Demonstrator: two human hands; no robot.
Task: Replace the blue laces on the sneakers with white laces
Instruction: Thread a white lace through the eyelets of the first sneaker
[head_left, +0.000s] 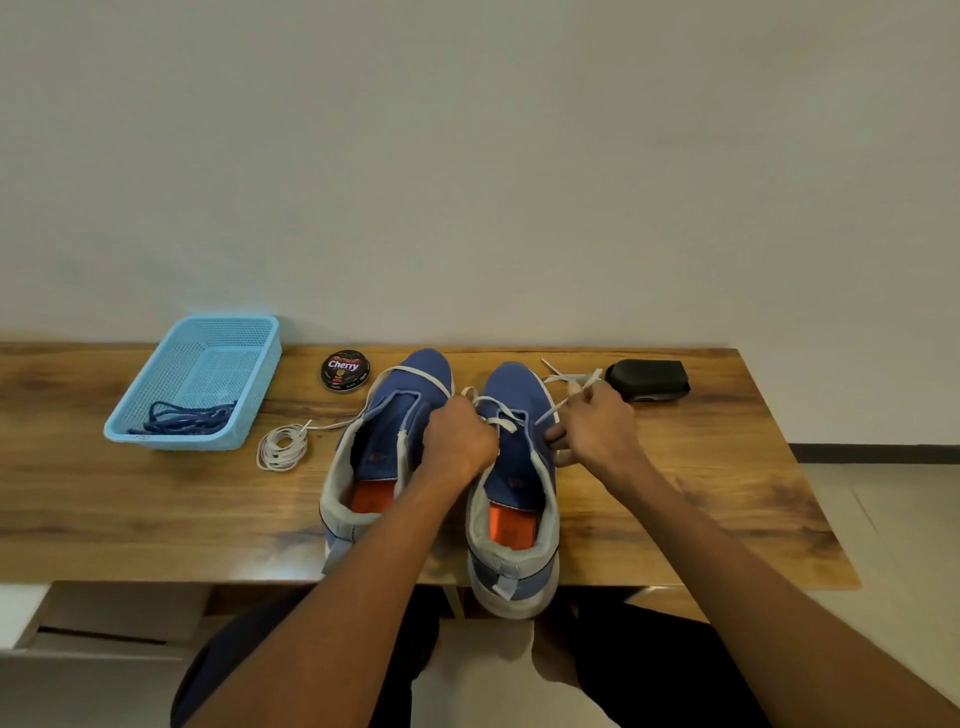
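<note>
Left hand (460, 439): curled over the inner eyelet row of the right shoe (514, 467), apparently pinching white lace (498, 421); fingertips hidden, grip judged not seen.
Right hand (597, 426): closed on the other lace end, run drawn taut out of the outer eyelets, tip poking past the knuckles toward the brush (649, 379).
Right shoe: between both hands, toe away, heel over the table (156, 519) edge; only lower eyelets laced.
Left shoe (384, 447): just left of left hand, unlaced; spare lace (283, 447) draped over its toe, rest coiled further left.
Blue laces (182, 418): in basket (197, 384), well left of both hands.
Tin (345, 370): beyond left shoe, idle.
Handling, lace: light, limp, flat, likely to twist; best gripped close behind the stiff tip.
Handling, shoe: soft upper, likely to shift under pull; best steadied at eyelet edge.
</note>
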